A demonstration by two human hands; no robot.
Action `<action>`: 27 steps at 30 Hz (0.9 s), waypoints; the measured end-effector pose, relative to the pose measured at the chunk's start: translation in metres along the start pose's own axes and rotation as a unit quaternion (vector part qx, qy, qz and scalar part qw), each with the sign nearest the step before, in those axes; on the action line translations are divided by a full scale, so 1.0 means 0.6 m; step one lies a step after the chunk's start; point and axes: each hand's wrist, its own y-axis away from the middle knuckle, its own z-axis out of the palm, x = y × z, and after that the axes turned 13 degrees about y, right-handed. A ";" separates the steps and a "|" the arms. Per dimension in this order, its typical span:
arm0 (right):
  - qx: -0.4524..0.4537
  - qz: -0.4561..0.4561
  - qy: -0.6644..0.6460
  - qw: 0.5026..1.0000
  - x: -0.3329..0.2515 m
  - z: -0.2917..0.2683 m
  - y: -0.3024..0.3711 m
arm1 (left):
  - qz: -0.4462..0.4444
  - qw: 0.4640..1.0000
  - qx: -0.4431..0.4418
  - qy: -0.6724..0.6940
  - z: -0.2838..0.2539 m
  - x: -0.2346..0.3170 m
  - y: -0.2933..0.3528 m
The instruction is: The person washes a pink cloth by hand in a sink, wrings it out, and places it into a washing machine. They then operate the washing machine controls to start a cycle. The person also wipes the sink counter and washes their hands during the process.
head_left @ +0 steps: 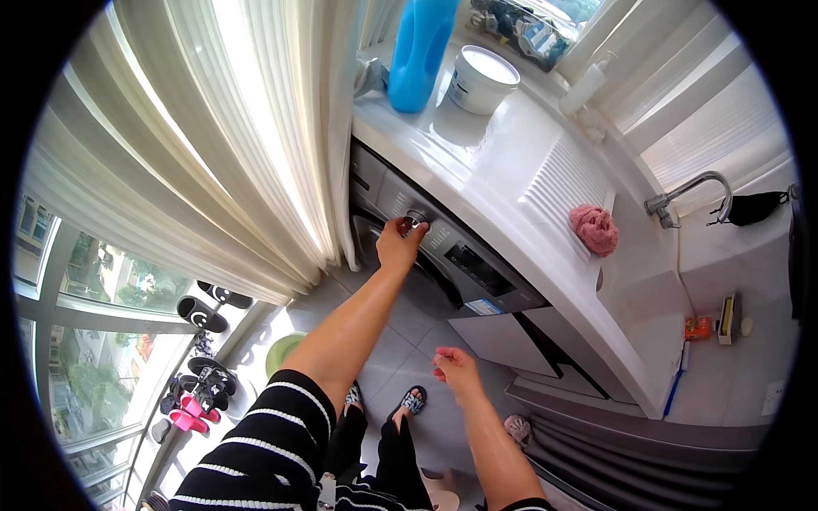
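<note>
- As the head view looks down past both forearms, the left hand [399, 245] is at the front of a grey washing machine [521, 292], its fingers closed narrowly around a round silver knob [416, 219]
- That knob sits toward the left end of the control panel, with a dark display [477, 268] to its right and a blue-and-white sticker [482, 307] lower down
- Well apart from the machine's knob, the right hand [457, 373] hangs over the floor [388, 349] with its fingers loosely curled; whether anything lies inside them, I cannot tell
- Above the machine runs a white counter [426, 143], where a blue bottle [417, 64] stands just beside a white tub [484, 81]
- Farther right, a crumpled pink cloth [594, 230] lies at the edge of the counter's ribbed part [558, 175], near the sink [648, 298]
- Over the sink curves a chrome faucet [700, 180], with a black item [750, 209] hanging near its spout and a blue-handled brush [676, 383] lower down
- Pale curtains [226, 145] fill the upper left; below them, black slippers [202, 313] and pink slippers [189, 419] lie along the window side
- Partly hidden by the left forearm is a green object [281, 351], and a dark sandal [414, 400] shows on one foot
</note>
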 end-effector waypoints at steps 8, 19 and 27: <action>-0.013 -0.028 0.011 0.999 0.004 0.000 -0.022 | 0.079 0.996 -0.004 -0.039 -0.009 -0.016 -0.010; 0.435 -0.427 0.317 0.726 -0.140 -0.138 0.011 | 0.057 0.967 -0.204 -0.141 0.033 -0.101 0.155; 0.649 -0.360 0.370 0.558 -0.210 -0.332 -0.048 | 0.012 0.923 -0.350 -0.159 0.116 -0.086 0.254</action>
